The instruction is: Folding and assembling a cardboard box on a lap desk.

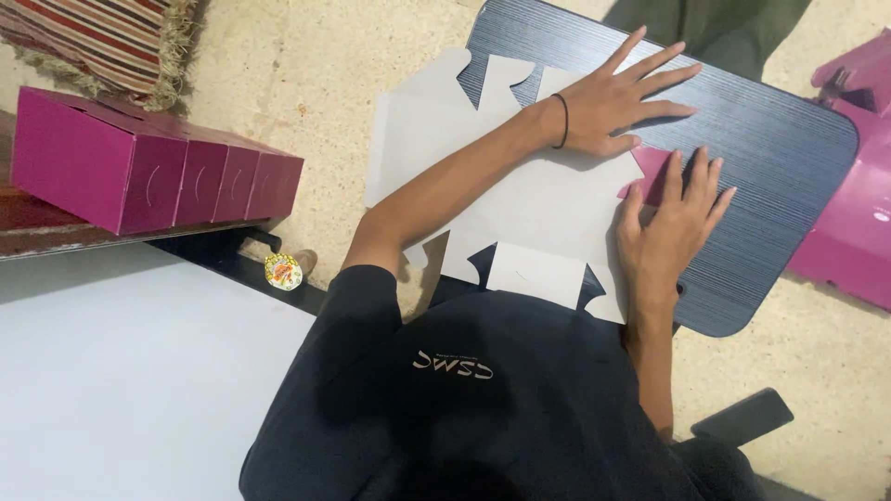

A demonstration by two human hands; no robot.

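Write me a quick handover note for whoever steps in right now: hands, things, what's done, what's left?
Left hand: flat and open, pressing the white box blank onto the dark board.
Right hand: flat and open, on the blank's right edge by a turned-over magenta flap.
Done: that one flap folded; assembled magenta boxes stand at the left.
Left: the other flaps still lie flat.
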